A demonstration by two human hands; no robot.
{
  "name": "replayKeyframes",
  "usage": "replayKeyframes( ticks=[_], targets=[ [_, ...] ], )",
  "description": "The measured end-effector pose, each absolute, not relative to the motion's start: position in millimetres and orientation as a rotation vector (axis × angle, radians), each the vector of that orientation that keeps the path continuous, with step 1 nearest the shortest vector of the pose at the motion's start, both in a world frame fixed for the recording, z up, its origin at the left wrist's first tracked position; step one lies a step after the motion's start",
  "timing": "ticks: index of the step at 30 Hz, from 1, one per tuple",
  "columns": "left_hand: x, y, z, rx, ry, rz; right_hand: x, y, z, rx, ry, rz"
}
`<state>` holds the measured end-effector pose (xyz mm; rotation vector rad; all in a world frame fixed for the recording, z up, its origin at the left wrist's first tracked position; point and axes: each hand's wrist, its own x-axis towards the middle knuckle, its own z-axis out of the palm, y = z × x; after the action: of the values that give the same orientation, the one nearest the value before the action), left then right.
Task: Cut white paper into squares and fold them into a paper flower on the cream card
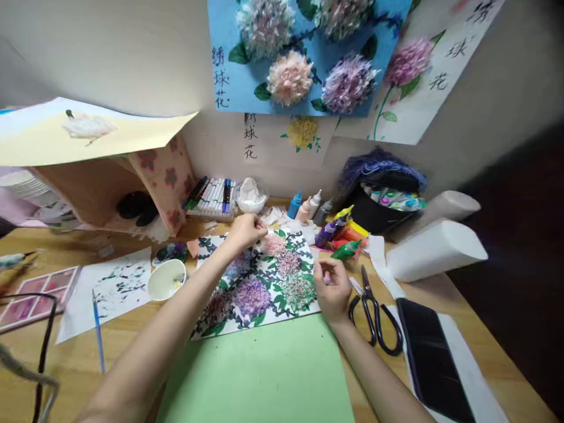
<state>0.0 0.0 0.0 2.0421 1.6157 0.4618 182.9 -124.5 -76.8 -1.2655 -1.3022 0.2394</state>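
A flower picture (282, 305) lies in front of me, with raised pink, blue, purple and green-tinged blossoms among dark leaves on white. Over its upper edge reaches my left hand (245, 231), thumb and fingers pinched together near the pink blossom (273, 244). Whatever it pinches, if anything, is too small to make out. My right hand (333, 289) rests at the picture's right edge with its fingers curled closed. A small pinkish bit shows between those fingers, its kind unclear. Beneath the picture's lower edge is a light green sheet (264, 370).
Black-handled scissors (373, 314) and a black phone-like case (432, 358) lie at right. Several paint bottles (304, 208), a marker set (211, 197) and a bowl of white tissue (251, 198) stand behind. Leftward are a white cup (166, 281), a blue brush (97, 332) and a paint-marked sheet (110, 294).
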Motion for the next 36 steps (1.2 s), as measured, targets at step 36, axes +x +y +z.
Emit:
replayKeyframes(
  ticks=[36],
  targets=[
    [-83.6, -157.9, -55.2, 2.295, 1.161, 1.675, 162.0, -28.8, -31.9, -1.268, -2.359, 0.300]
  ],
)
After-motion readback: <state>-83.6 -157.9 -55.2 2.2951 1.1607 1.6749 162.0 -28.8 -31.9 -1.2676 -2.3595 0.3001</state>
